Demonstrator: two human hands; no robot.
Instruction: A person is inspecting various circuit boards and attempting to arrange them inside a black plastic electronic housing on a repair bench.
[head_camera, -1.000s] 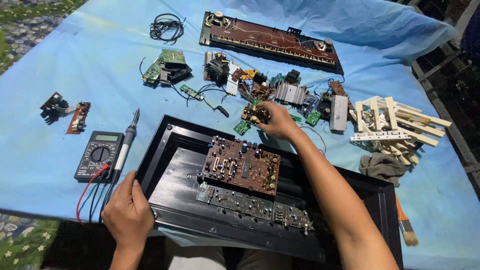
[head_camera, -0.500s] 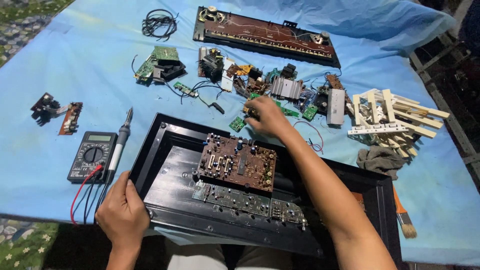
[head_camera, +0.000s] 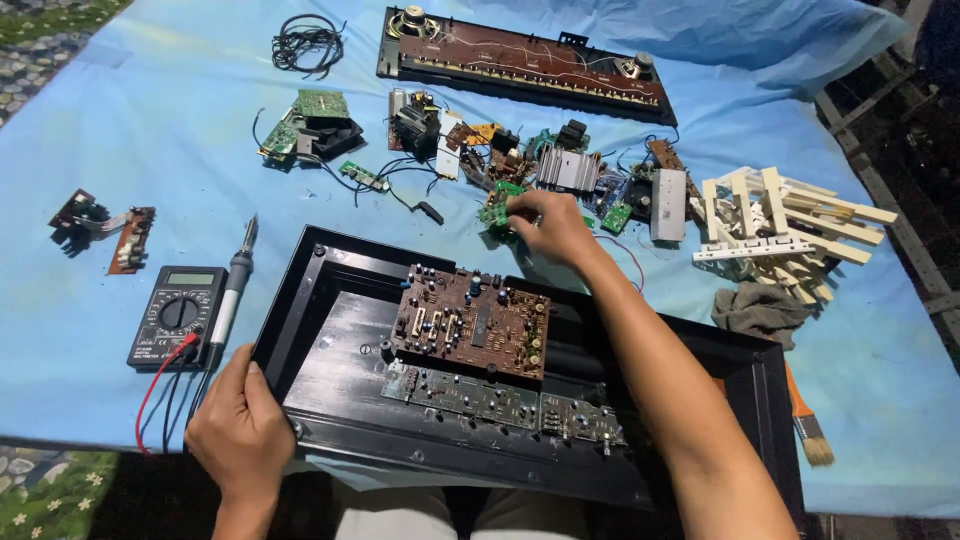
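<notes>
Reaching hand: my right hand (head_camera: 548, 225) stretched over the far rim of the black case (head_camera: 330, 370), fingers pinched together on a small green circuit board (head_camera: 497, 212) in the heap of loose parts (head_camera: 560, 170).
Steadying hand: my left hand (head_camera: 238, 430) clamped the case's near-left corner, thumb on top of the rim.
Case contents: a brown circuit board (head_camera: 470, 322) sat in the middle, with a grey-green strip of boards (head_camera: 500, 400) along the near wall.
Left margin: a multimeter (head_camera: 176, 315) and soldering iron (head_camera: 232, 290) lay just beside the case's left edge, on bare blue cloth (head_camera: 150, 130).
Right margin: white keys (head_camera: 780, 225), a grey rag (head_camera: 760, 310) and a brush (head_camera: 806, 425) crowded that side.
Far edge: a long keyboard panel (head_camera: 520, 62) lay well apart from my hands.
</notes>
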